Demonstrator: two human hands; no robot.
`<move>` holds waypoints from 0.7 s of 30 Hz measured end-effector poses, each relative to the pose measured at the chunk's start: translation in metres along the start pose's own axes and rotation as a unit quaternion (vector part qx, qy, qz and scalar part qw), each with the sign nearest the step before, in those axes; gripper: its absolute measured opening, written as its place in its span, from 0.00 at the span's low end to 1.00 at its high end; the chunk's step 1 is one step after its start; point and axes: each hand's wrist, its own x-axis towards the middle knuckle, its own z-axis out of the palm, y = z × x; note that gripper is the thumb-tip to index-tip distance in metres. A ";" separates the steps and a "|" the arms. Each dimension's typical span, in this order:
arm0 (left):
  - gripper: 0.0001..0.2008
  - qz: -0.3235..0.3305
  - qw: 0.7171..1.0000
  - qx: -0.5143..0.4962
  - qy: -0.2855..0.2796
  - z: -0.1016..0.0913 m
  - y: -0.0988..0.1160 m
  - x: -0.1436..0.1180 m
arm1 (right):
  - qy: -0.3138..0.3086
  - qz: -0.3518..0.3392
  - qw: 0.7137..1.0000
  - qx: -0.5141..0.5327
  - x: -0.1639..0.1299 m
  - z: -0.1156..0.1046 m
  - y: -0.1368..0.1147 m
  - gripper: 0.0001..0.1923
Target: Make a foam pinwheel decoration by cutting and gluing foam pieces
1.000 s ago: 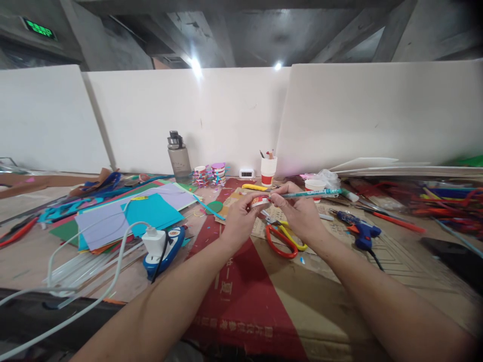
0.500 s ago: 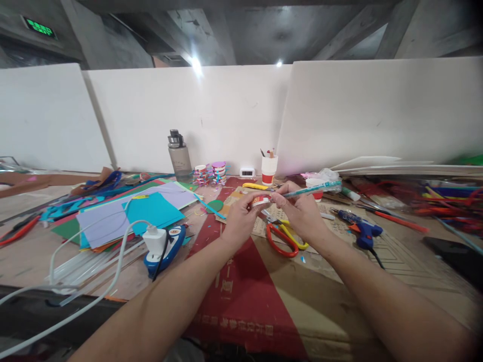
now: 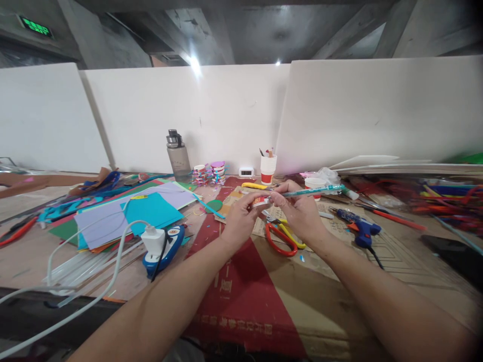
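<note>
Left hand (image 3: 238, 217) pinches a small red-and-white piece (image 3: 260, 202), mostly hidden by its fingers; right hand (image 3: 300, 213), just beside, grips a teal pen (image 3: 311, 190).

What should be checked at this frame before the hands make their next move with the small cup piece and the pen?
1. Left hand grips the small white-and-red cup piece: ok.
2. Right hand holds the teal pen, tip at the piece: ok.
3. Pen tip actually touching the piece: cannot tell, fingers hide it.
4. Both hands raised above the cardboard, nothing under the wrists but the scissors: ok.
5. Blue glue gun lies apart from the right forearm: ok.
6. Whether the glue gun is hot: cannot tell.
</note>
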 end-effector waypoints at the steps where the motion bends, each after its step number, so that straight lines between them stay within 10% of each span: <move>1: 0.12 0.000 1.000 -0.001 -0.001 0.000 0.000 0.000 | -0.001 -0.003 1.000 -0.002 0.000 0.000 0.000 0.09; 21: 0.12 -0.034 0.999 -0.010 -0.027 0.002 0.010 -0.001 | -0.024 -0.030 0.998 -0.051 0.000 -0.002 -0.004 0.11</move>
